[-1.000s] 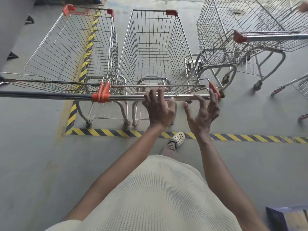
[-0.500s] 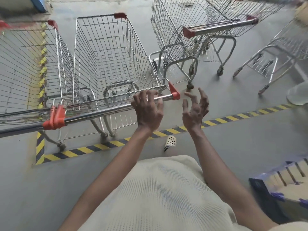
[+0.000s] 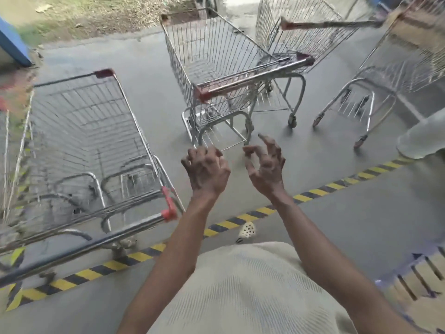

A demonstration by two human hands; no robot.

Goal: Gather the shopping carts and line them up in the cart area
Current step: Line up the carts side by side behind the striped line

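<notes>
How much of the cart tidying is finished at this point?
Done: one parked cart stands beyond the striped floor line. In hand: nothing; the left hand and right hand are empty, fingers loosely curled, raised toward the nearest loose cart. Left: that cart, the far cart behind it and the right-side cart stand scattered at odd angles.

Silver wire, red trim, hazard stripes

The nearest cart (image 3: 79, 126) is bare silver wire with a red end cap (image 3: 169, 208) on its handle, and the cart ahead (image 3: 207, 51) is the same silver and red. The floor (image 3: 361, 225) is plain grey, crossed by a floor line (image 3: 320, 191) of yellow and black diagonal stripes. My top (image 3: 248, 290) is cream with a fine ribbed weave, and my shoe (image 3: 246, 230) is white, dotted with dark holes.
</notes>
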